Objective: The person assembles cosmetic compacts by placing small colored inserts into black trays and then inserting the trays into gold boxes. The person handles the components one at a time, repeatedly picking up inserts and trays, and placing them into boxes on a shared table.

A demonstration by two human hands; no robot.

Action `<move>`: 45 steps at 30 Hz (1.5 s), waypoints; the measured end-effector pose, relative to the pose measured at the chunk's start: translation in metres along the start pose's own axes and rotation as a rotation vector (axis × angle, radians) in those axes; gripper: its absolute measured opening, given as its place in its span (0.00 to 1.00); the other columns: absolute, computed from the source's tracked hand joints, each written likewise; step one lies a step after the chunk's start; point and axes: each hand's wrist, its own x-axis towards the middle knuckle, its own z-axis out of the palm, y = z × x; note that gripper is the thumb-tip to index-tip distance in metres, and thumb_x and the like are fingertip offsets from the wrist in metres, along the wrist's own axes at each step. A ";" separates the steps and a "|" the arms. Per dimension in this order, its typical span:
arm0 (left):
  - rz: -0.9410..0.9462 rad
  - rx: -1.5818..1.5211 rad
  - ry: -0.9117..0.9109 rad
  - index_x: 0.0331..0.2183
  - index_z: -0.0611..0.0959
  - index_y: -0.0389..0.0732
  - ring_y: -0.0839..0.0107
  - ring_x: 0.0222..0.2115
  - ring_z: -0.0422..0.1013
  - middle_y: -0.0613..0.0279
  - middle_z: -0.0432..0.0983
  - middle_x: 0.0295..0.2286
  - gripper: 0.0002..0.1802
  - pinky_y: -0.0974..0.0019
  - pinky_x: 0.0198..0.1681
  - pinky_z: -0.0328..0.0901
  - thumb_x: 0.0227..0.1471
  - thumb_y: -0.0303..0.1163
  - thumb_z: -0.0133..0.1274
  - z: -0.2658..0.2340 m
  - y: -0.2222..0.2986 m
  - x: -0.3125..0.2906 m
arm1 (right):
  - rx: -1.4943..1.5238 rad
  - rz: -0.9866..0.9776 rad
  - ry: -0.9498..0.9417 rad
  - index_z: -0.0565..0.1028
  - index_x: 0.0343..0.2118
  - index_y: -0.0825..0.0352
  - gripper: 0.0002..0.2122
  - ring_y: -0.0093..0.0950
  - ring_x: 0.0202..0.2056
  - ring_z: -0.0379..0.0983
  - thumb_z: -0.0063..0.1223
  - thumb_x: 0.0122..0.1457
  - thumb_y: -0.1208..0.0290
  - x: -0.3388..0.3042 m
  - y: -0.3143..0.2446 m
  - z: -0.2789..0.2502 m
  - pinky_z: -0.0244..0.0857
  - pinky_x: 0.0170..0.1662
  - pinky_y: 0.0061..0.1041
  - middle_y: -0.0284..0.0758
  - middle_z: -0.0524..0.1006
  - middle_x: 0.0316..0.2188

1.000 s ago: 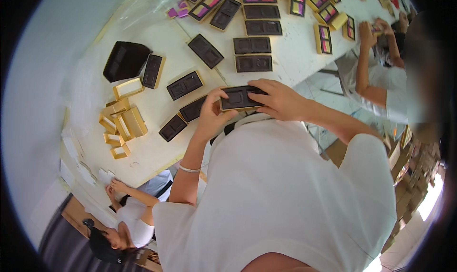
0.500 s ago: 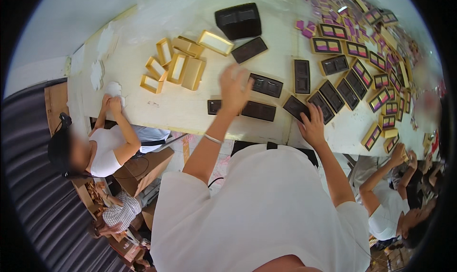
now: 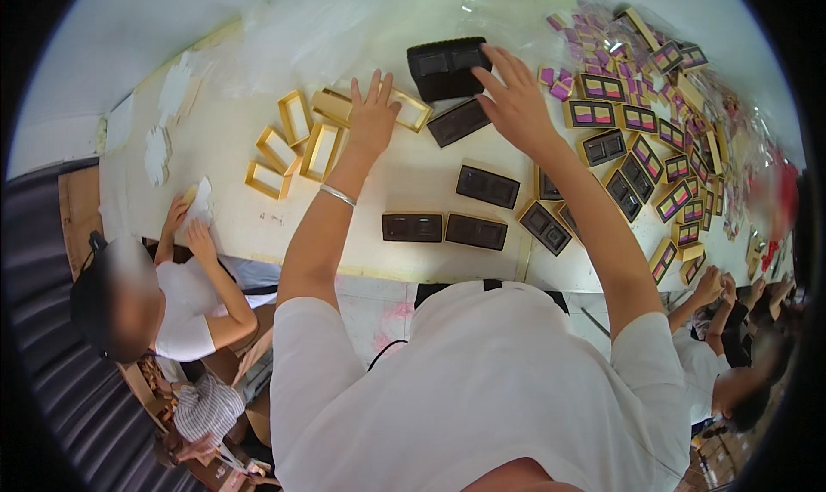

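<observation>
My right hand (image 3: 520, 109) reaches to the back of the table, fingers stretched and apart at the right edge of a stack of black plastic trays (image 3: 446, 66). Each tray has two recesses. Over the cluster of gold boxes, my left hand (image 3: 373, 117) is open with fingers spread. It is nearest an open gold frame-like box (image 3: 410, 111), and it partly covers the boxes below. In front of the black stack lies a gold box with a black tray in it (image 3: 459, 123). More tray-filled boxes (image 3: 487, 186) lie between my forearms.
Several gold boxes (image 3: 294, 117) stand at left. On the right are boxes filled with purple, pink and yellow pieces (image 3: 590, 114), with loose purple pieces (image 3: 594, 40) behind. Clear plastic film (image 3: 301, 40) covers the back. A person (image 3: 185, 294) at left handles a white piece; others work at right.
My right hand has left the tray-filled box near the front edge and moved back to the black stack. My left hand has moved left, over the gold boxes. The view has shifted slightly.
</observation>
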 end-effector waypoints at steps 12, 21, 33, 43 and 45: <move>-0.176 -0.608 -0.160 0.44 0.71 0.41 0.57 0.41 0.67 0.56 0.68 0.40 0.34 0.59 0.44 0.62 0.30 0.31 0.65 -0.105 0.003 -0.042 | -0.021 -0.010 -0.158 0.69 0.19 0.64 0.01 0.32 0.35 0.66 0.48 0.40 0.77 0.016 0.020 0.023 0.59 0.41 0.31 0.35 0.67 0.25; 0.144 -1.271 -0.543 0.42 0.75 0.38 0.59 0.40 0.68 0.56 0.69 0.37 0.32 0.65 0.44 0.62 0.33 0.40 0.65 -0.140 0.162 -0.118 | -0.042 0.014 -0.095 0.73 0.22 0.63 0.03 0.30 0.34 0.68 0.47 0.45 0.73 0.013 0.013 0.032 0.59 0.40 0.28 0.33 0.72 0.27; -0.106 -1.284 -0.303 0.51 0.64 0.39 0.62 0.45 0.65 0.55 0.65 0.45 0.41 0.64 0.46 0.62 0.34 0.29 0.65 -0.148 0.167 -0.130 | 0.559 0.414 0.004 0.73 0.31 0.68 0.13 0.34 0.38 0.67 0.50 0.50 0.63 0.020 0.007 -0.083 0.60 0.42 0.30 0.38 0.71 0.32; 0.128 -0.955 -0.057 0.52 0.63 0.45 0.57 0.38 0.70 0.57 0.67 0.42 0.43 0.62 0.37 0.67 0.32 0.32 0.64 -0.177 0.199 -0.070 | 0.995 1.074 -0.881 0.71 0.18 0.67 0.22 0.20 0.23 0.60 0.59 0.43 0.48 -0.171 0.016 -0.200 0.51 0.26 0.22 0.28 0.65 0.18; 0.263 -0.952 -0.122 0.52 0.64 0.47 0.56 0.37 0.69 0.58 0.67 0.42 0.43 0.61 0.36 0.66 0.31 0.30 0.64 -0.182 0.211 -0.064 | 0.921 1.091 -0.857 0.71 0.17 0.67 0.22 0.20 0.22 0.59 0.59 0.43 0.49 -0.178 0.013 -0.200 0.51 0.24 0.23 0.28 0.64 0.17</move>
